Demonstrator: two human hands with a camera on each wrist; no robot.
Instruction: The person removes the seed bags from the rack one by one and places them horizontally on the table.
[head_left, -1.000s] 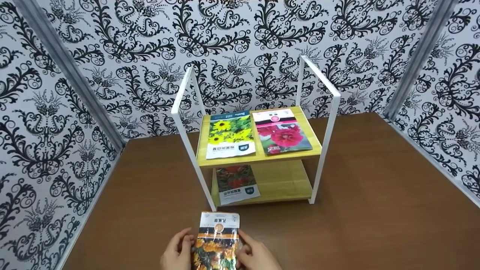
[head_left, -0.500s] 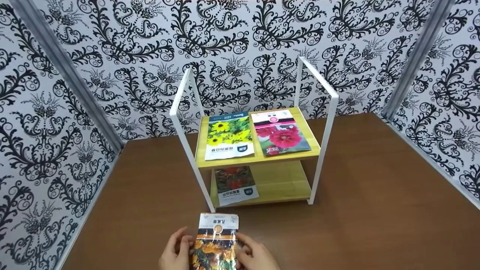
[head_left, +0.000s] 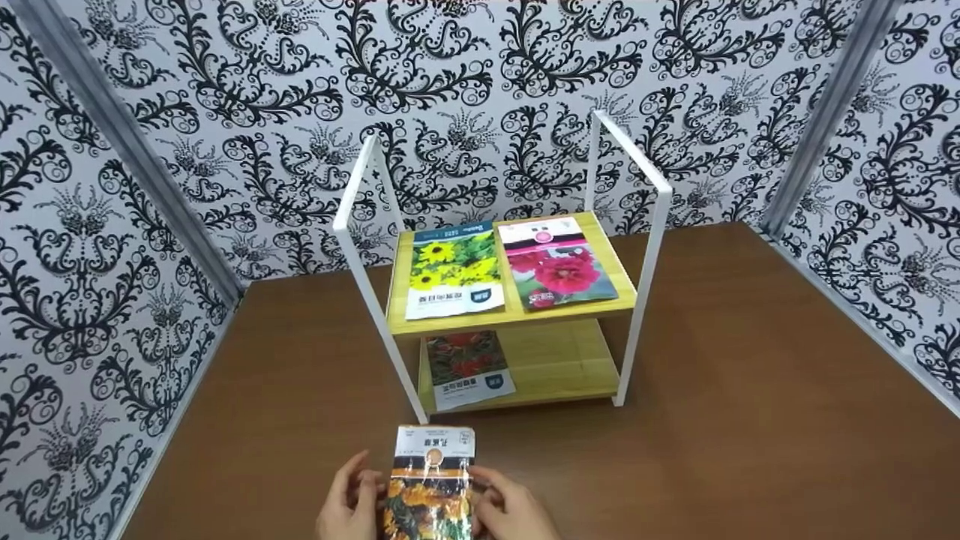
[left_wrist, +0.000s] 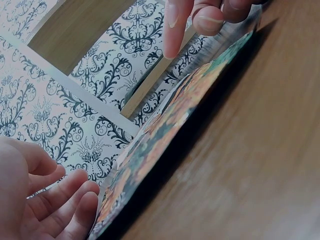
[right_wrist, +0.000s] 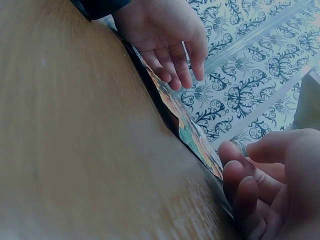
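Note:
In the head view, a seed packet (head_left: 430, 491) with orange flowers and a white top lies flat at the front, its lower end cut off by the frame. My left hand (head_left: 349, 501) rests beside its left edge, the fingers loosely bent. Along the right edge is my right hand (head_left: 513, 507), its forefinger extended by the packet's side. The left wrist view shows the packet (left_wrist: 165, 127) low along the tabletop with a dark shadow beneath it. In the right wrist view, the right hand's fingers (right_wrist: 240, 187) curl loosely at the packet's near end, not closed round it.
Beyond the hands stands a two-tier wooden rack (head_left: 525, 319) with white metal side frames. Its upper shelf bears a yellow-flower packet (head_left: 454, 270) and a pink-flower packet (head_left: 556, 262). A red-flower packet (head_left: 469, 367) lies on the lower left. Patterned panels (head_left: 465, 75) enclose the brown table (head_left: 735, 420).
Rack, packets and hands shift slightly left in the head view as the camera turns a little. Both hands keep their places beside the orange-flower packet.

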